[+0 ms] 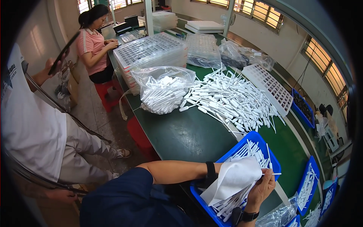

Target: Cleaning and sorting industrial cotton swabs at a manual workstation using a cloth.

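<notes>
My left hand (217, 168) reaches from the left into a blue bin (264, 142) and is almost wholly hidden under a white cloth (234, 176); a black band sits on its wrist. My right hand (262, 190), with a black watch on its wrist, curls around the cloth and a bundle of white plastic sticks (231, 203) lying in the bin. One thin stick (275, 174) pokes out past its fingertips. Whether the left hand grips anything under the cloth is hidden.
A big heap of white sticks (230, 100) covers the green table (181, 132), beside a clear bag of them (162, 92), stacked clear trays (151, 49) and a white rack (270, 87). More blue bins (308, 185) stand on the right. Two people and red stools (140, 136) are on the left.
</notes>
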Action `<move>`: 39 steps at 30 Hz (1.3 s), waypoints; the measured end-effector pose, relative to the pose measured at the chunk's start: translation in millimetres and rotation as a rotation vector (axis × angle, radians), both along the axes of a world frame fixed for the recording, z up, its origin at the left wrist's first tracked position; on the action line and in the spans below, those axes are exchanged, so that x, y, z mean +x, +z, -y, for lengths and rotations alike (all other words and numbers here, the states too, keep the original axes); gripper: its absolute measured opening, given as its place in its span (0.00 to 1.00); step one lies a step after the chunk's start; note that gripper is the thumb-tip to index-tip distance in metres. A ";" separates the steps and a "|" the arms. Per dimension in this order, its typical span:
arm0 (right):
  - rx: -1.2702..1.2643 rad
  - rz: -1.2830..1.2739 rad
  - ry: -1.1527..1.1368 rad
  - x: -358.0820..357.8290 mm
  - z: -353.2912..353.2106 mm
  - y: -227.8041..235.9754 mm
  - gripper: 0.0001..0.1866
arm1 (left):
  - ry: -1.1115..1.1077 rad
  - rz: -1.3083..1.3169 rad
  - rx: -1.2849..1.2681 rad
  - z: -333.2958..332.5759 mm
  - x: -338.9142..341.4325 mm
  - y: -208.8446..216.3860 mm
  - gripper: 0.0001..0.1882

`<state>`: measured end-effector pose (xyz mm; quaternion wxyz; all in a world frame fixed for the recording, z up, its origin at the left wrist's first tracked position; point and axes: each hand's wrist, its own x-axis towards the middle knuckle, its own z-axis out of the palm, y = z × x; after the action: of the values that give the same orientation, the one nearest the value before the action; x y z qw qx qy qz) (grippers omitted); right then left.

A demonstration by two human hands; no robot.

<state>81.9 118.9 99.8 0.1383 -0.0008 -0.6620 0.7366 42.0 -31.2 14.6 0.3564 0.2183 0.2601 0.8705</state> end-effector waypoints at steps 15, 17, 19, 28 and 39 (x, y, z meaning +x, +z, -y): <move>0.199 0.071 -0.085 8.3 -12.9 10.0 0.20 | 0.578 -0.993 -0.733 -1.4 20.9 69.2 0.17; 0.145 0.076 -0.031 -11.6 -10.8 -9.5 0.20 | 0.702 -1.153 -0.927 13.4 16.5 93.7 0.15; 0.233 0.047 0.016 -19.4 -20.6 -23.2 0.20 | 0.475 -1.198 -1.582 18.7 66.2 222.8 0.14; 0.255 -0.066 0.001 -14.7 -25.4 -28.7 0.17 | 0.688 -1.153 -0.879 32.9 50.0 139.5 0.16; -0.039 0.028 0.117 -26.1 -2.3 -5.1 0.13 | 0.536 -1.602 -0.829 48.6 -12.2 87.2 0.16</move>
<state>55.7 121.3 94.7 0.0857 0.0249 -0.6484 0.7561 29.8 -79.8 101.8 -0.0915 0.5407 0.7585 0.3520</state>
